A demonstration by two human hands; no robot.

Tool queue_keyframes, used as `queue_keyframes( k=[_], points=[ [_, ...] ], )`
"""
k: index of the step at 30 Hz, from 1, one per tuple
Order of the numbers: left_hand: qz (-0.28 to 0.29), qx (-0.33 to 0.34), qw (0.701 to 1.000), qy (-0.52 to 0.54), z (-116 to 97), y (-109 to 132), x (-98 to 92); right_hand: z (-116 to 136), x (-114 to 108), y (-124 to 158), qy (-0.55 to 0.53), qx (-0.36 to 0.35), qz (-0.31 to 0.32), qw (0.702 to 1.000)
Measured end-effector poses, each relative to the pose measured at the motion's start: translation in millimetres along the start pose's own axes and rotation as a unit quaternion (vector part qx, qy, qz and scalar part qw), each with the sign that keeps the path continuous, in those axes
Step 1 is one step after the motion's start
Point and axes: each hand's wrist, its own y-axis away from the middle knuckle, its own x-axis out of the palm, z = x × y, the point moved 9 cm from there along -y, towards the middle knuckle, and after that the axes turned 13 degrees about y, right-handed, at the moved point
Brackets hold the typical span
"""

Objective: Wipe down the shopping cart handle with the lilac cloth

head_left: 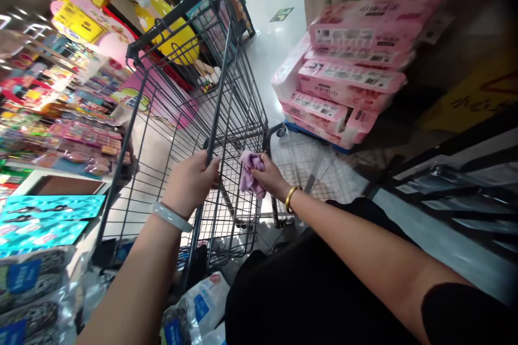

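Note:
A dark wire shopping cart (pixel 170 143) fills the middle of the view, and it looks tilted from here. My left hand (pixel 189 182), with a pale bangle at the wrist, is closed around the cart's upper side rail. Bunched in my right hand (pixel 272 177) is a pinkish-purple cloth (pixel 251 173), held against or close to the wire side of the cart; whether it touches is hard to tell. A gold bangle circles the right wrist. Through the wires the floor shows under the cart.
Pink tissue packs (pixel 348 83) are stacked on a blue pallet (pixel 307 132) at the right. Shelves of small packaged goods (pixel 81 129) stand left. Clear bags with blue labels (pixel 198 307) lie at the lower left. A yellow floor sign (pixel 477 99) is at the far right.

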Motion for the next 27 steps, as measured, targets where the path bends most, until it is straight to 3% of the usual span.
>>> queue_keyframes(
  k=[4, 11, 19, 23, 27],
  points=[
    [0.007, -0.004, 1.000, -0.026, 7.9, 2.8, -4.9, 17.5, 2.9, 3.0, -0.014, -0.060, -0.018, 0.998],
    [0.021, -0.006, 0.997, -0.079, 13.1, 13.9, -8.9, -29.7, 12.4, -9.3, 0.015, 0.069, 0.017, 0.997],
    [0.028, -0.021, 0.995, -0.095, 23.1, 23.7, -11.4, -11.0, 8.1, -8.3, -0.055, 0.086, 0.042, 0.994],
    [0.034, -0.027, 0.993, -0.106, 33.1, 32.6, -15.0, -11.0, 5.5, -12.6, -0.013, 0.100, 0.033, 0.994],
    [0.033, -0.081, 0.986, -0.142, 49.6, 53.2, -19.0, -24.0, 10.4, -17.3, 0.028, 0.123, 0.031, 0.992]
  ],
)
